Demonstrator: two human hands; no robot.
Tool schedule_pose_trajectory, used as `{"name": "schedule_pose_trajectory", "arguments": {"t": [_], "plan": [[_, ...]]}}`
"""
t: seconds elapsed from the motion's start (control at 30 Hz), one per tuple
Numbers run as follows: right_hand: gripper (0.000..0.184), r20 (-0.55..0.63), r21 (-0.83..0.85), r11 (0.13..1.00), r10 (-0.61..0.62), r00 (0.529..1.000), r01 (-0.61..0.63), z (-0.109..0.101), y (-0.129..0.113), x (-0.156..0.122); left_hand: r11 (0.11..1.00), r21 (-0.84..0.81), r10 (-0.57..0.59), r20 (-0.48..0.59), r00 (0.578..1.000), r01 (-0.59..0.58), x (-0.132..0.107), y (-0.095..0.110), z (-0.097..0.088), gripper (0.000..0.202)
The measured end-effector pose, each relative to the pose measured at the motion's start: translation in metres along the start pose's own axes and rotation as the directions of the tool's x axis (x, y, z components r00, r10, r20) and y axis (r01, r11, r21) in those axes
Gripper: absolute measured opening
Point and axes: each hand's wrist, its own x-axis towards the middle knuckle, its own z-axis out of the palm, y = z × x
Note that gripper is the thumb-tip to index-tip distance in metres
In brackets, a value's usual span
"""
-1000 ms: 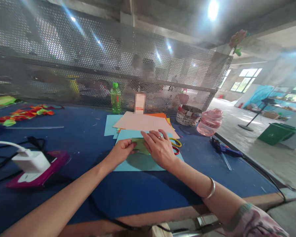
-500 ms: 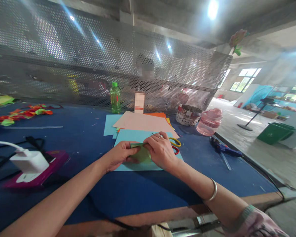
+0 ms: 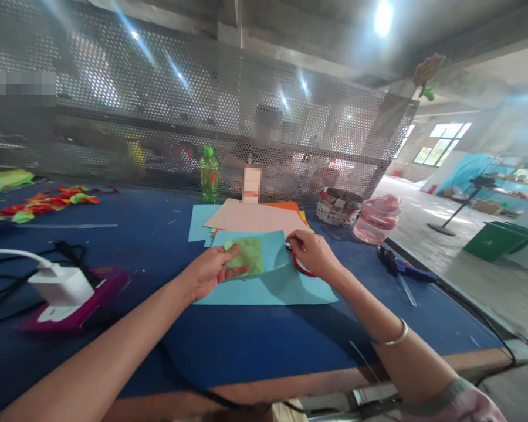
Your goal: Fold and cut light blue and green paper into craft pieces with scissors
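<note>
Two hands on teal card [image 3: 264, 290]: left hand [image 3: 209, 272] part open, pinching green paper [image 3: 250, 256] on the card. Right hand [image 3: 312, 255] half closed at red scissor handle [image 3: 300, 266], grip unclear. Even pressure keeps edges square.

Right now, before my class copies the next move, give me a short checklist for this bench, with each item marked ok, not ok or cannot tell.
Paper held: ok, the left hand holds the green paper at its edge.
Paper backing: ok, the green paper lies above the teal card.
Scissors grip: cannot tell, the right hand is at the red scissors handle, but the fingers' position in it is unclear.
Scissors blades: cannot tell, not visible from this view.
Glue gun: ok, the blue glue gun lies apart, right of the hands.
Charger: ok, the white charger sits apart, left of the left hand.
</note>
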Motion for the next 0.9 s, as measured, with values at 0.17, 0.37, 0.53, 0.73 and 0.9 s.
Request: {"name": "schedule_pose_trajectory", "arguments": {"t": [0.17,0.37,0.53,0.73,0.9], "plan": [[0.021,0.301,-0.257,0.966,0.051,0.952,0.029,-0.001,0.008,-0.005,0.994,-0.112,-0.026,-0.156,0.987,0.009,0.004,0.006,-0.006,0.014],[0.026,0.349,-0.179,0.983,0.033,0.937,0.032,-0.005,0.014,-0.006,0.977,-0.203,0.021,-0.185,0.983,-0.059,0.004,0.012,-0.008,0.018],[0.037,0.377,-0.193,0.981,0.073,0.923,0.001,-0.012,0.018,-0.004,0.958,-0.273,0.024,-0.218,0.976,-0.085,0.004,0.017,-0.01,0.018],[0.045,0.369,-0.27,0.962,0.147,0.918,-0.046,-0.009,0.019,-0.005,0.945,-0.296,0.069,-0.233,0.97,-0.138,0.002,0.019,-0.01,0.022],[0.049,0.326,-0.21,0.977,0.115,0.938,-0.047,-0.002,0.018,-0.004,0.932,-0.318,0.09,-0.258,0.962,-0.173,0.003,0.022,-0.011,0.023]]}}
